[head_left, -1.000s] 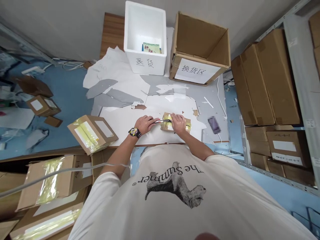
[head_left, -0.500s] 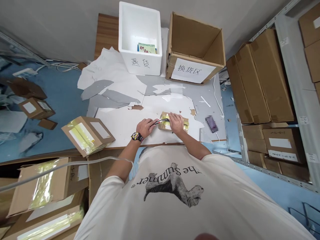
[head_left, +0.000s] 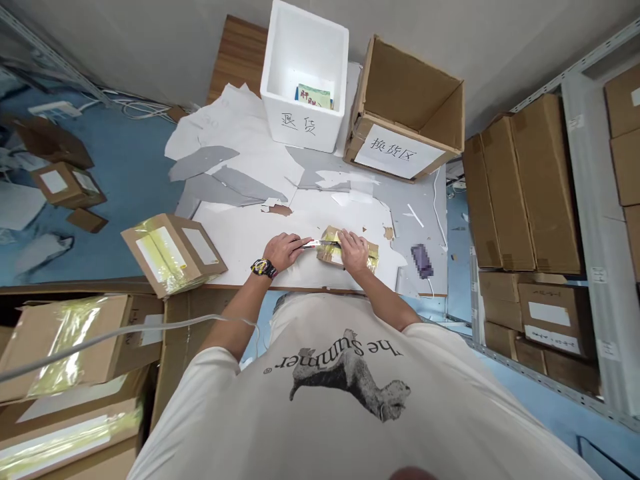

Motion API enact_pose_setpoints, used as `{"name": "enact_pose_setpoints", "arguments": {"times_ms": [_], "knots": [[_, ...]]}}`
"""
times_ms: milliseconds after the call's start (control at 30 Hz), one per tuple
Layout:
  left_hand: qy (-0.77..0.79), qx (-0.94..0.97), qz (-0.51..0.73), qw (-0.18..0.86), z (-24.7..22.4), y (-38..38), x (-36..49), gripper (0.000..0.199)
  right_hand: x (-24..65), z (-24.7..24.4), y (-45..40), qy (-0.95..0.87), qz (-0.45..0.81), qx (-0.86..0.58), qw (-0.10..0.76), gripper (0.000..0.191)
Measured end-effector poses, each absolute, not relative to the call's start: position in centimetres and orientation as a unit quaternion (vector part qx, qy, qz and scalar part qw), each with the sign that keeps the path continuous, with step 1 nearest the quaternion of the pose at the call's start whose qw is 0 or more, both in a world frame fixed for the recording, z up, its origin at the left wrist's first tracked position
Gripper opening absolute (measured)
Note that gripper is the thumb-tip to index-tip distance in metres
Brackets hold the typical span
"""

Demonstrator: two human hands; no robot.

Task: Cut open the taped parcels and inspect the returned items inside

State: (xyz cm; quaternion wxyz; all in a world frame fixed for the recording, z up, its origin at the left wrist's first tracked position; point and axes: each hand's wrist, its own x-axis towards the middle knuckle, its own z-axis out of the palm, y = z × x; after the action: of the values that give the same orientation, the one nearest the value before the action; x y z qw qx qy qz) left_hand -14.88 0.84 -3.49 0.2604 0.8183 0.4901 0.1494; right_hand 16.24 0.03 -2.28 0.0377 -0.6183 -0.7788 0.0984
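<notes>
Warehouse corner, work table (head_left: 235, 250) topped with torn white and grey sheeting, everything placed relative to it. Left hand (head_left: 284, 252) was at the near edge of the table, fingers closed around a slim utility knife (head_left: 320, 245), with its blade lying across the tape of a small taped cardboard parcel (head_left: 331, 245). Parcel sat flat on the table near the near edge, between both hands. Right hand (head_left: 354, 252) was on top of the parcel, fingers curled over it and pinning it down. Beyond the table's far edge stood a white foam box (head_left: 300, 127) with a card inside and a cardboard box (head_left: 400, 93) with a white label. Taped carton (head_left: 173, 255) lay on the table's left edge. Blurred purple object (head_left: 423, 261) lay right of the parcel. Shelved cartons (head_left: 520, 193) stood right of the table.
</notes>
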Motion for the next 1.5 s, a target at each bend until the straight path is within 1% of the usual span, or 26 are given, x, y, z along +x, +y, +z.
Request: {"name": "enact_pose_setpoints", "arguments": {"times_ms": [133,367,533,667,800,1033,1200,1267,1367,1433,1500], "knots": [[0.468,0.829,0.139,0.274,-2.9,1.8,-13.3,0.054,16.8,-2.8,0.2,-0.773,0.105,-0.62,0.085,0.057],[0.455,0.84,0.128,0.267,-2.1,3.0,-11.9,0.051,17.4,-3.3,0.4,-0.776,0.105,-0.613,0.104,0.056],[0.432,0.857,0.122,0.253,-1.9,4.4,-11.6,0.052,17.8,-3.6,0.5,-0.779,0.077,-0.617,0.085,0.054],[0.412,0.869,0.123,0.244,-2.1,4.9,-13.4,0.052,18.1,-3.9,0.4,-0.792,0.049,-0.602,0.086,0.052],[0.414,0.87,0.139,0.227,-2.9,4.5,-15.4,0.055,17.9,-3.9,0.3,-0.792,0.053,-0.602,0.086,0.051],[0.415,0.872,0.129,0.224,-3.3,4.7,-16.5,0.053,17.5,-3.5,0.1,-0.789,0.064,-0.605,0.081,0.051],[0.429,0.866,0.132,0.219,-3.3,3.3,-16.5,0.053,17.5,-2.0,0.1,-0.811,0.061,-0.577,0.07,0.047],[0.436,0.863,0.136,0.218,-3.3,2.6,-16.4,0.052,17.1,-1.0,0.3,-0.823,0.057,-0.562,0.059,0.048],[0.444,0.858,0.143,0.216,-3.2,1.6,-16.4,0.052,16.1,0.3,0.8,-0.839,0.069,-0.539,0.024,0.056],[0.451,0.854,0.148,0.215,-3.2,0.8,-16.8,0.052,15.5,0.7,1.1,-0.851,0.083,-0.518,0.001,0.06],[0.458,0.848,0.155,0.215,-3.1,-0.1,-17.4,0.052,15.3,0.5,1.4,-0.859,0.091,-0.504,-0.008,0.059]]}}
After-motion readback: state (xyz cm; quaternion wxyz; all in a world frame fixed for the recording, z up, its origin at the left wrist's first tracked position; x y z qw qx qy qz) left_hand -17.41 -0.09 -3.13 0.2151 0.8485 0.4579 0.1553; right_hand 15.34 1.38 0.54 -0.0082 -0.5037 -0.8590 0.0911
